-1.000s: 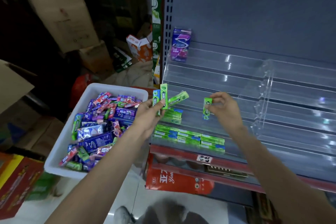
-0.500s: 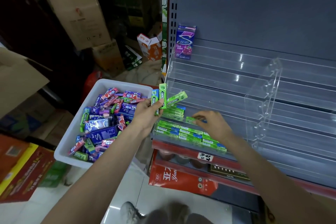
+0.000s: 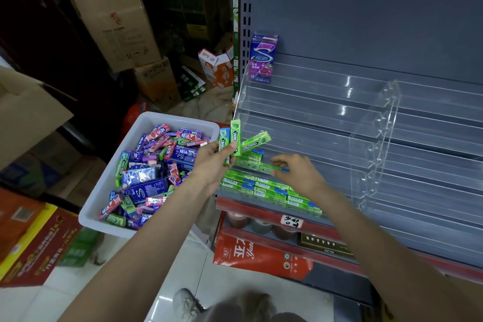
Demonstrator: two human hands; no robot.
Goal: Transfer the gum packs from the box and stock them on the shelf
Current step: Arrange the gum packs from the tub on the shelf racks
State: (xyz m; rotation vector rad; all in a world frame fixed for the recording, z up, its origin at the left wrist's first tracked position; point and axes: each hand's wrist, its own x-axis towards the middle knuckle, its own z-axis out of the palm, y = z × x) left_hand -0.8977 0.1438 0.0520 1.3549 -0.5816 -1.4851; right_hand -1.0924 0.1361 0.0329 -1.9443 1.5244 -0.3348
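Most of the shelf (image 3: pixel 326 123) is bare and the box (image 3: pixel 115 170) beside it full, only two low rows stocked, while my left hand (image 3: pixel 209 164) grips three green packs (image 3: pixel 235 141) and my right hand (image 3: pixel 298 172) pinches another pack (image 3: pixel 271 168) onto the second row.

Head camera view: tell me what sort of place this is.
Most likely a small shop or its stockroom. A slotted metal retail shelf carries clear tiered display racks with green gum packs and a handwritten price label; cardboard cartons are stacked behind.
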